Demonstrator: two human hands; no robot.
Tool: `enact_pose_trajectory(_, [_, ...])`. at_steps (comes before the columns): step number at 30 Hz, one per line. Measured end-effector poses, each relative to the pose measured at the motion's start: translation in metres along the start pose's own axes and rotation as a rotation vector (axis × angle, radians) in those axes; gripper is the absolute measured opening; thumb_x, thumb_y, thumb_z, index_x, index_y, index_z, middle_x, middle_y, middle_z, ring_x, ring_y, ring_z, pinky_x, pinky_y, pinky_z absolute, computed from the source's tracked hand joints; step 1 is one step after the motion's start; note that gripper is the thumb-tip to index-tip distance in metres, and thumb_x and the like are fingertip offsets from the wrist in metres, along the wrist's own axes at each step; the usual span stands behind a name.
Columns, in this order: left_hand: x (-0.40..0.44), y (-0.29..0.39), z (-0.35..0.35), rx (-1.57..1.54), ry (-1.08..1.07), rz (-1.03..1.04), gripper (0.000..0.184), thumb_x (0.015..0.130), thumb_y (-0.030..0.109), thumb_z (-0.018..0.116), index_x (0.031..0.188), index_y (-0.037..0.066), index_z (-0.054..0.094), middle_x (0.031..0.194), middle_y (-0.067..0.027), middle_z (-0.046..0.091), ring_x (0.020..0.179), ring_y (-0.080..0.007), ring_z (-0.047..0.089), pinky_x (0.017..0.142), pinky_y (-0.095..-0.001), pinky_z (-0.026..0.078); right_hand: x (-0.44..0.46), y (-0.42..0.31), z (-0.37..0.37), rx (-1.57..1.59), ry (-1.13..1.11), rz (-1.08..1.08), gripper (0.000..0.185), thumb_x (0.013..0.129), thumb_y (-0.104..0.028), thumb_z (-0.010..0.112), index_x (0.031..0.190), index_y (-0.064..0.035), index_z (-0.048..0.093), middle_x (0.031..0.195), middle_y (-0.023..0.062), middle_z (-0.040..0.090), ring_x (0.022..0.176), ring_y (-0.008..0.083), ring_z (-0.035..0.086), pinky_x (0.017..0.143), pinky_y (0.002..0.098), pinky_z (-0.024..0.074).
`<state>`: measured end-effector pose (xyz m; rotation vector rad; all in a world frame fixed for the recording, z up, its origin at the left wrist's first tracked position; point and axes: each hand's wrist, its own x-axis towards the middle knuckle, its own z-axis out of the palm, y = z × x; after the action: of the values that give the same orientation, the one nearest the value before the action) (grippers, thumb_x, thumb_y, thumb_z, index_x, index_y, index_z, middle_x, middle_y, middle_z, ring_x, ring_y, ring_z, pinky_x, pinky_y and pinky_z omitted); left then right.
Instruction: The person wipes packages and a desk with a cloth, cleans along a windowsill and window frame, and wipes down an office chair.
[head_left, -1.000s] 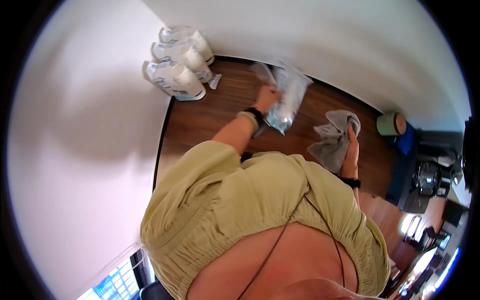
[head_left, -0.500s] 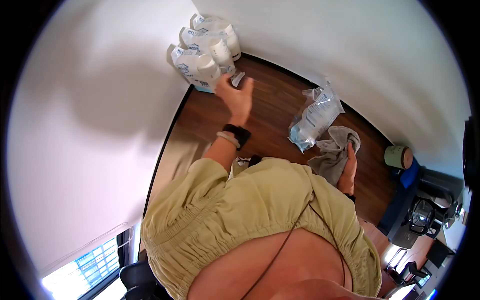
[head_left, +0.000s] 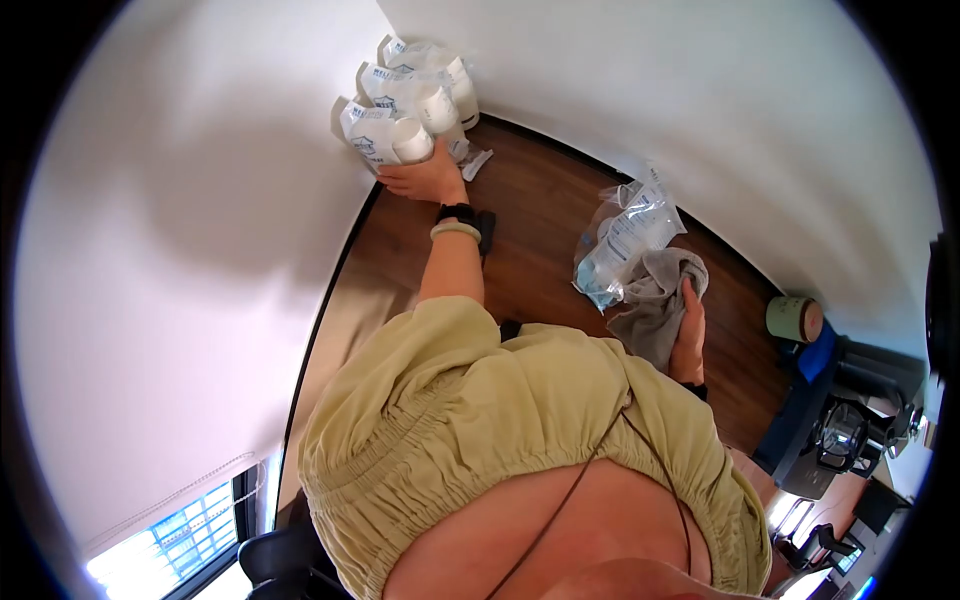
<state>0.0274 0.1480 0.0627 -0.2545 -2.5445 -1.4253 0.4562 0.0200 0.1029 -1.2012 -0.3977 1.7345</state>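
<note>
My left hand is wrapped round the base of the nearest bag of white paper cups, thumb on one side and fingers on the other. This bag stands in the corner, in clear plastic with blue print. Two similar bags, a middle one and a far one, stand close behind it. My right hand grips a crumpled grey cloth on the wooden surface. Touching or just beyond the cloth lies a clear plastic package with pale blue contents.
White walls meet at the corner behind the brown wooden surface. A small piece of clear plastic lies beside the cup bags. A green round container stands at the right, near a blue item and a black machine.
My left hand has moved forward and left, from hovering beside the cup bags to closing round the nearest one. My right hand and the cloth have shifted slightly left.
</note>
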Motion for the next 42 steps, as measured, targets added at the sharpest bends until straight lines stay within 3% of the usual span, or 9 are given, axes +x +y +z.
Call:
enact_pose_trajectory(6, [0.015, -0.011, 0.001, -0.188, 0.046, 0.128, 0.091, 0.064, 0.022, 0.079, 0.136, -0.005, 0.029, 0.136, -0.0233, 0.037, 0.126, -0.0399, 0.037, 0.106, -0.0466, 0.032, -0.007, -0.002, 0.003, 0.156, -0.068, 0.065, 0.041, 0.095, -0.029, 0.051, 0.119, 0.0028, 0.056, 0.110, 0.0104, 0.063, 0.096, 0.0230, 0.061, 0.085, 0.0337, 0.0490])
enact_pose_trajectory(12, [0.034, -0.036, -0.068, -0.355, -0.226, 0.250, 0.070, 0.067, 0.011, 0.070, 0.127, -0.008, 0.039, 0.129, -0.0250, 0.042, 0.117, -0.0389, 0.046, 0.102, -0.0427, 0.037, 0.002, 0.003, 0.001, 0.107, -0.077, 0.026, 0.042, 0.096, -0.030, 0.049, 0.120, 0.0030, 0.055, 0.111, 0.0100, 0.063, 0.097, 0.0229, 0.061, 0.086, 0.0343, 0.0486])
enact_pose_trajectory(16, [0.032, -0.064, -0.091, -0.463, -0.224, 0.257, 0.080, 0.069, 0.013, 0.071, 0.134, -0.008, 0.029, 0.133, -0.0269, 0.037, 0.123, -0.0407, 0.040, 0.105, -0.0444, 0.032, 0.000, 0.003, 0.008, -0.001, -0.092, 0.027, 0.042, 0.096, -0.030, 0.049, 0.120, 0.0033, 0.055, 0.112, 0.0088, 0.062, 0.098, 0.0205, 0.060, 0.087, 0.0314, 0.0461])
enact_pose_trajectory(22, [-0.001, -0.053, -0.092, 0.071, -0.024, 0.360, 0.099, 0.068, 0.029, 0.080, 0.139, -0.007, 0.021, 0.137, -0.0272, 0.032, 0.127, -0.0403, 0.034, 0.107, -0.0476, 0.030, 0.024, 0.007, -0.003, 0.001, -0.092, 0.044, 0.042, 0.096, -0.030, 0.049, 0.120, 0.0038, 0.056, 0.112, 0.0065, 0.061, 0.099, 0.0172, 0.058, 0.088, 0.0290, 0.0439])
enact_pose_trajectory(28, [0.013, -0.048, -0.057, -0.069, -0.001, 0.117, 0.096, 0.068, 0.028, 0.081, 0.139, -0.005, 0.025, 0.136, -0.0251, 0.036, 0.126, -0.0397, 0.035, 0.105, -0.0479, 0.032, 0.023, 0.008, -0.008, -0.013, -0.082, 0.026, 0.042, 0.096, -0.030, 0.049, 0.119, 0.0043, 0.057, 0.111, 0.0059, 0.062, 0.096, 0.0163, 0.059, 0.086, 0.0284, 0.0450])
enact_pose_trajectory(34, [0.028, -0.045, -0.089, -0.418, -0.170, 0.305, 0.071, 0.073, 0.017, 0.077, 0.129, -0.004, 0.039, 0.125, -0.0201, 0.048, 0.115, -0.0322, 0.047, 0.099, -0.0413, 0.038, 0.000, -0.004, -0.001, -0.074, -0.030, -0.029, 0.041, 0.096, -0.029, 0.047, 0.118, 0.0037, 0.057, 0.111, 0.0055, 0.061, 0.096, 0.0159, 0.058, 0.086, 0.0281, 0.0444])
enact_pose_trajectory(36, [0.021, -0.027, -0.115, -0.580, -0.341, 0.235, 0.066, 0.076, 0.015, 0.075, 0.128, -0.005, 0.040, 0.122, -0.0178, 0.051, 0.110, -0.0265, 0.051, 0.094, -0.0371, 0.042, -0.017, -0.012, 0.013, -0.076, -0.058, -0.078, 0.040, 0.096, -0.028, 0.045, 0.119, 0.0031, 0.057, 0.113, 0.0052, 0.060, 0.097, 0.0160, 0.057, 0.086, 0.0284, 0.0440])
enact_pose_trajectory(39, [0.007, 0.007, -0.147, -0.755, -0.590, 0.201, 0.059, 0.080, 0.013, 0.071, 0.128, -0.005, 0.042, 0.119, -0.0138, 0.055, 0.106, -0.0201, 0.053, 0.090, -0.0325, 0.044, -0.030, -0.036, 0.043, -0.349, -0.138, -0.407, 0.039, 0.095, -0.022, 0.046, 0.125, 0.0031, 0.053, 0.119, 0.0055, 0.057, 0.102, 0.0165, 0.056, 0.089, 0.0299, 0.0430])
enact_pose_trajectory(42, [-0.020, 0.038, -0.167, -0.813, -0.857, 0.210, 0.053, 0.084, 0.012, 0.067, 0.128, -0.003, 0.042, 0.116, -0.0102, 0.056, 0.104, -0.0167, 0.053, 0.089, -0.0298, 0.044, -0.051, -0.062, 0.116, -0.199, -0.344, -0.501, 0.044, 0.089, -0.007, 0.053, 0.131, 0.0047, 0.046, 0.127, 0.0091, 0.055, 0.115, 0.0180, 0.052, 0.098, 0.0326, 0.0395])
